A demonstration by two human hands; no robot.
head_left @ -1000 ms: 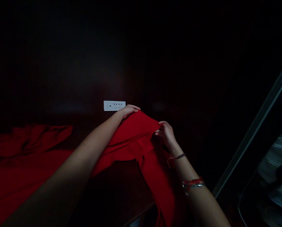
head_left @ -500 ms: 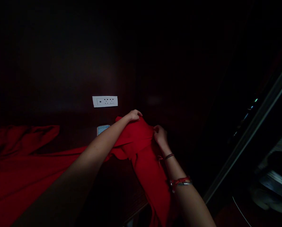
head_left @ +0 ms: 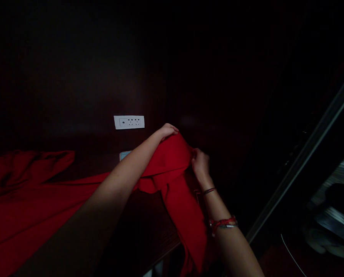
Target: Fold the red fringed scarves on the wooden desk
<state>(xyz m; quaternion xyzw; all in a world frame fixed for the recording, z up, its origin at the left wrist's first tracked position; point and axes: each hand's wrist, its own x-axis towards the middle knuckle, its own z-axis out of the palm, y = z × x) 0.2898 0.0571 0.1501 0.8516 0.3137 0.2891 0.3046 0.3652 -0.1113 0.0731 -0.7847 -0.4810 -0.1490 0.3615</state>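
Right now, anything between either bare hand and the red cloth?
Nothing visible. The bare left hand holds the red cloth at its far edge, the bare right hand at its right edge. The pale-framed flat device beyond the left forearm isn't between them.

Tabletop (head_left: 156, 231): dark wood, lower centre
Red cloth (head_left: 183, 213): rumpled, left edge to centre, draped over tabletop's front
Smartphone (head_left: 124, 155): left of centre, partly hidden

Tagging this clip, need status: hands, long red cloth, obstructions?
Left hand, right hand: both gripping upper edge of red cloth. Cloth spread between them, one strip draped past the dark wooden tabletop. Nearby: white-edged rectangular device partly hidden behind left forearm.
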